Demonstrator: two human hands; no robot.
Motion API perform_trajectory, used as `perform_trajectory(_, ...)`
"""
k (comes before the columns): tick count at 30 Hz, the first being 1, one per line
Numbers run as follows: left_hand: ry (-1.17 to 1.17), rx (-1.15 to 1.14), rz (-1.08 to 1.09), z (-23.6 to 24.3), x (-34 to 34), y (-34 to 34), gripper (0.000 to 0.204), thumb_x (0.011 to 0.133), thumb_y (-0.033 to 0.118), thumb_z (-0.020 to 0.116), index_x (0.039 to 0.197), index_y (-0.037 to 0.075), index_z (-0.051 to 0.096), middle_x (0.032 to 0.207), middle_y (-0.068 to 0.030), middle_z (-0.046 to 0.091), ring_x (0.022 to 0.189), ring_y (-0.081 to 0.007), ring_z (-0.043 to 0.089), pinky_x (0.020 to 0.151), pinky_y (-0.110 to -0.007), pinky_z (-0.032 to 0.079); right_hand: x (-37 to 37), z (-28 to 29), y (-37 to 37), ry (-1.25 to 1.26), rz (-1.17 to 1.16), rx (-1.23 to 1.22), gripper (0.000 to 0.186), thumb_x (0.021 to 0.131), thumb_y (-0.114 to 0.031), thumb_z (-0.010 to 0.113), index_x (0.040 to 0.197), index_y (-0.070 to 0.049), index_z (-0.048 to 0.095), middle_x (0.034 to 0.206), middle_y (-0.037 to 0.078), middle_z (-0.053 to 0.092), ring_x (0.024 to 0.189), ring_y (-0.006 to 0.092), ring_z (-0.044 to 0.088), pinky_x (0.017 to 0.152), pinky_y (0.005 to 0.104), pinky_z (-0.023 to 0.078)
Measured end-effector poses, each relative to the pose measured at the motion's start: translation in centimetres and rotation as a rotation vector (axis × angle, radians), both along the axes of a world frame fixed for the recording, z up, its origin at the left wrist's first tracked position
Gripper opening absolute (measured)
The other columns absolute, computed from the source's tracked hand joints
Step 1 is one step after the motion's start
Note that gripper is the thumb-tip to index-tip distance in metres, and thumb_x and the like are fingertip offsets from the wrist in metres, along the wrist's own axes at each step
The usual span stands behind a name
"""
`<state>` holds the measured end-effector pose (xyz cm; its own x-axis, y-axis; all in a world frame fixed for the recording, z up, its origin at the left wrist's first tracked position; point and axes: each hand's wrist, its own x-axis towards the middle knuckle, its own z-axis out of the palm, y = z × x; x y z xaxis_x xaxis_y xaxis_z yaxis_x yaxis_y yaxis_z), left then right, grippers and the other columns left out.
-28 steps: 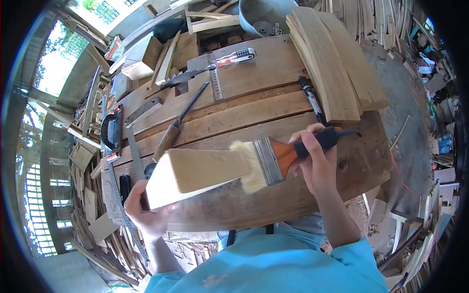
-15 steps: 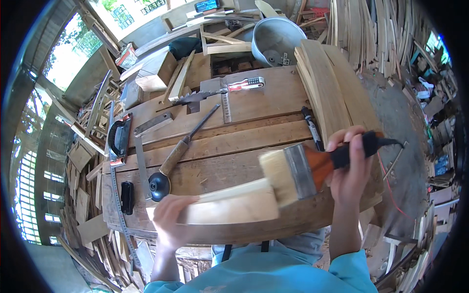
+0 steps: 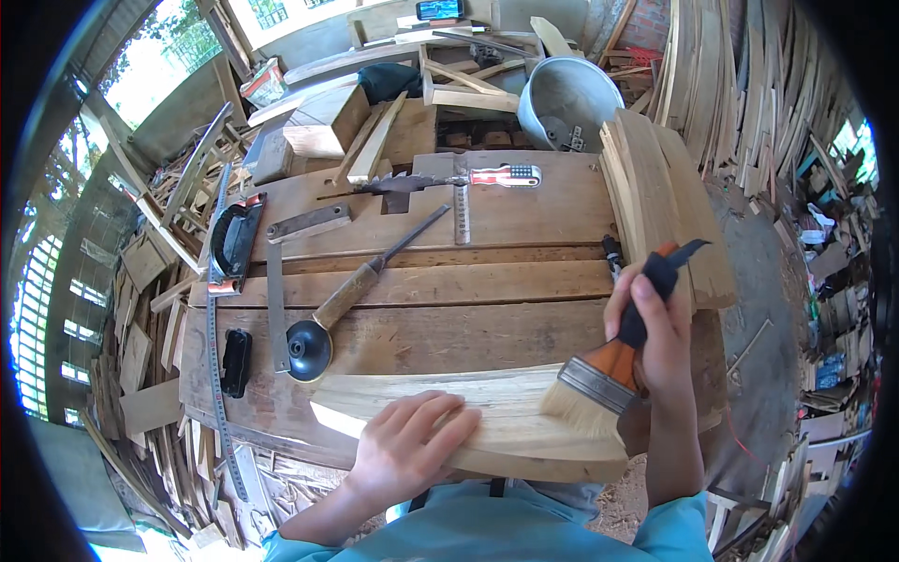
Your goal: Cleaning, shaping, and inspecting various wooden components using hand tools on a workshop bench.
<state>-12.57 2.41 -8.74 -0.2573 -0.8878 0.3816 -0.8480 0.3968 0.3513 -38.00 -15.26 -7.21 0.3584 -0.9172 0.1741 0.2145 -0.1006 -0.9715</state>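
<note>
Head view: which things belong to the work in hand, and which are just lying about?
In use:
- wooden piece, under the left hand
- wide brush, in the right hand, bristles on the wood

Lying about:
- wooden-handled tool
- red-and-white-handled tool
- L-shaped square
- measuring strip
- bucket
- stacked boards

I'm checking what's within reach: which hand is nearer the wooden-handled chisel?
Left. The left hand rests on the board, below the chisel in view; the right hand, gripping the brush, is farther off, well to its right.
</note>
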Motion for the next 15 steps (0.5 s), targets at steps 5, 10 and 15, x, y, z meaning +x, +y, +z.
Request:
perform_trajectory(5, -0.192, 0.179, -0.064, 0.9, 0.4, -0.1, 0.076, 0.064, 0.031, 0.085, 0.134, 0.014, 0.063, 0.127, -0.0152, 0.066, 0.119, -0.0355, 0.066, 0.098, -0.046, 0.056, 1.1, -2.0, -0.8, 0.080, 0.074, 0.004, 0.023, 0.107, -0.024, 0.056, 0.101, -0.002, 0.060, 0.075, 0.004, 0.060, 0.064, 0.0100, 0.060, 0.061, 0.0255, 0.047)
perform_trajectory(10, -0.270, 0.204, -0.181, 0.4, 0.6, -0.5, 0.078, 0.073, 0.035, 0.079, 0.145, 0.016, 0.054, 0.144, -0.0207, 0.056, 0.131, -0.0434, 0.057, 0.109, -0.052, 0.048, 1.6, -3.1, -1.0, 0.115, 0.058, -0.034, 0.024, 0.108, -0.025, 0.055, 0.102, -0.002, 0.060, 0.073, 0.004, 0.060, 0.062, 0.0098, 0.058, 0.059, 0.0245, 0.044)
perform_trajectory(15, -0.339, 0.090, -0.214, -1.4, 0.6, -0.9, 0.069, 0.086, 0.038, 0.069, 0.149, 0.023, 0.048, 0.154, -0.0223, 0.047, 0.137, -0.0475, 0.051, 0.113, -0.056, 0.043, 1.8, -3.5, -1.0, 0.098, 0.047, -0.008, 0.025, 0.107, -0.024, 0.056, 0.101, -0.001, 0.062, 0.075, 0.003, 0.059, 0.062, 0.0092, 0.058, 0.059, 0.0250, 0.045)
